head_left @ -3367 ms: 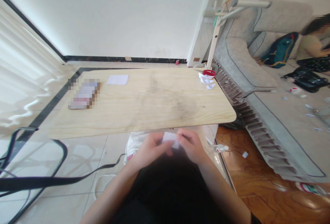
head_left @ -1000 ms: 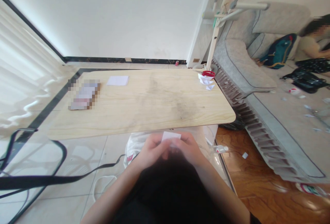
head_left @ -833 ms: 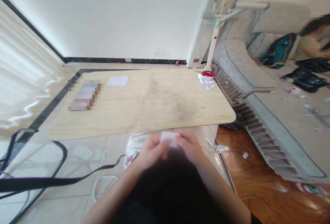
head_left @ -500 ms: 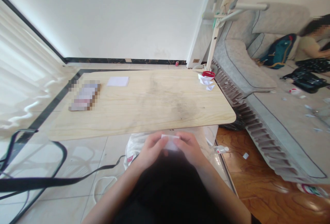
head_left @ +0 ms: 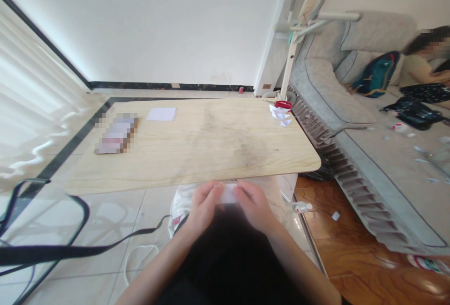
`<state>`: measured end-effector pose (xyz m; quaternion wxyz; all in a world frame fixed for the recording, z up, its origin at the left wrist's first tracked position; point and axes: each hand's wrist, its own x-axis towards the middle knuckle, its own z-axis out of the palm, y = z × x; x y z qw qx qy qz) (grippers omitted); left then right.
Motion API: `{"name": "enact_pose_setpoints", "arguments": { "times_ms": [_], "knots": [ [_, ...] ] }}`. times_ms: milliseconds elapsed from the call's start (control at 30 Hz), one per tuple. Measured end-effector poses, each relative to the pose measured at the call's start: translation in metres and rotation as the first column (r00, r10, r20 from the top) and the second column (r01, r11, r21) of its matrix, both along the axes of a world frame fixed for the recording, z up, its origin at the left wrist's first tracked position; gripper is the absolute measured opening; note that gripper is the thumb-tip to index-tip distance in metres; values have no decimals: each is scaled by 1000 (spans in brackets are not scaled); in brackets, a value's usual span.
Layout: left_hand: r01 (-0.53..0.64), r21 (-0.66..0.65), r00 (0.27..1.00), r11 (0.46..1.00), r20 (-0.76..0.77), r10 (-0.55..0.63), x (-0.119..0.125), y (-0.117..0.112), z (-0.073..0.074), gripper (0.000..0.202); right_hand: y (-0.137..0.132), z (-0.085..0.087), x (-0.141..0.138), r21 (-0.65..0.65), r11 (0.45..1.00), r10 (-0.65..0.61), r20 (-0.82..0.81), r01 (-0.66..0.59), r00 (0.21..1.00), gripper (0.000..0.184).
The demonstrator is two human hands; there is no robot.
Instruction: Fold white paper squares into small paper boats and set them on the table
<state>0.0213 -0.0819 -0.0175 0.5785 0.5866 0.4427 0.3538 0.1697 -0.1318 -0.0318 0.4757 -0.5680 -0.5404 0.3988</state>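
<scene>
A small piece of white paper is held between my two hands, just off the near edge of the wooden table. My left hand pinches its left side, and my right hand grips its right side. The thumbs lie on top of the paper; the fingers beneath are mostly hidden. On the table, a stack of white paper lies at the far left. Folded white paper pieces sit at the far right corner, beside red-handled scissors.
A blurred-out box-like object lies on the table's left. To the right stands a grey sofa with a backpack and a seated person. A black strap crosses at lower left. A bottle is on the floor.
The thumbs have shifted on the paper, and both hands have moved slightly left. My right fingers have slid up toward the paper's upper right corner. The view has tilted up a little.
</scene>
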Motion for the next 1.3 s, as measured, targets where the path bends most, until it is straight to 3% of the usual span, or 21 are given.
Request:
{"name": "enact_pose_setpoints", "arguments": {
  "times_ms": [200, 467, 633, 800, 967, 1167, 1300],
  "knots": [
    [14, 3, 999, 1000, 36, -14, -1, 0, -6, 45, 0, -1, 0, 13, 1000, -27, 76, 26, 997, 35],
    [80, -5, 996, 997, 26, -80, 0, -1, -8, 48, 0, -4, 3, 4, 1000, -20, -52, 20, 998, 37],
    [221, -14, 975, 975, 9, -221, -5, 2, -8, 51, -1, -3, 6, 33, 999, -19, -102, 23, 995, 40],
    [405, -95, 914, 909, 78, -399, -14, 14, 1, 50, -2, -2, 4, 47, 999, -12, -142, 19, 990, 40],
    [491, -106, 869, 865, 126, -478, -19, 21, 9, 53, -1, 2, 1, 13, 999, -32, -168, 35, 985, 40],
    [457, -82, 887, 886, 108, -448, -17, 16, 6, 35, -2, 3, 2, 14, 1000, -25, -164, 28, 986, 39],
    [367, -92, 929, 926, 74, -362, -12, 13, 11, 38, -2, 5, 2, 59, 998, -1, -152, 10, 988, 39]
  ]
}}
